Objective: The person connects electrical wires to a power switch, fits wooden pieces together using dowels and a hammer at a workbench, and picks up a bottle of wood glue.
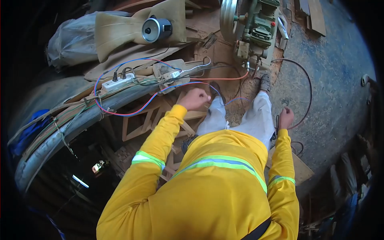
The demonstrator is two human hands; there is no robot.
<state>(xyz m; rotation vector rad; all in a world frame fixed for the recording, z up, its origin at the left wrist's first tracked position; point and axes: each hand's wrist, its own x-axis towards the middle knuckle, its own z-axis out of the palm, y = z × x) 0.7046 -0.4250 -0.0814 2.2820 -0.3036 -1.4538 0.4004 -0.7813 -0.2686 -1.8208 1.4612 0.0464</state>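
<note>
My left hand (194, 99) is raised in front of me with its fingers curled closed. Whether it holds anything small cannot be made out. Just beyond it runs a twisted red and blue wire (148, 105), looping from the white power strip (118, 82) toward my feet. Two dark plugs sit in that strip. My right hand (286, 117) hangs low by my right leg, its fingers curled in, with their grip partly hidden. A dark red hose (310, 86) curves down close to it across the floor.
An air compressor (262, 34) with a large pulley wheel (229, 20) stands ahead of my feet. On the left, a metal pipe (86, 116) carries cords past wooden frames (148, 122). A silver canister (157, 30) lies on a shaped wooden piece (114, 32). Sawdust covers the floor.
</note>
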